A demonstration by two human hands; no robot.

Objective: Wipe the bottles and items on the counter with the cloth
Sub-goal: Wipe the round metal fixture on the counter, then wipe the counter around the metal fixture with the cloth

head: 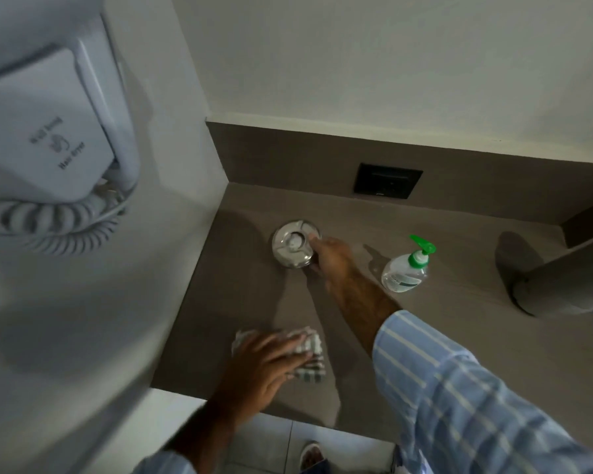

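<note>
The left hand [264, 362] lies with fingers spread wide on the checked cloth [309, 357] at the counter's [459, 336] near edge. Farther back, the right hand [329, 258] curls its fingers onto the round glass dish [293, 242]; a pump bottle [406, 270] stands just right.

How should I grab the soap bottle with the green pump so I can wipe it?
Hold the pump bottle around its clear, rounded body, just below the green collar, coming from the near side. It stands upright, and its nozzle points away to the right, so the pump head is a poor grip and would likely squirt. The right hand is nearest; the left hand rests on the cloth.
</note>
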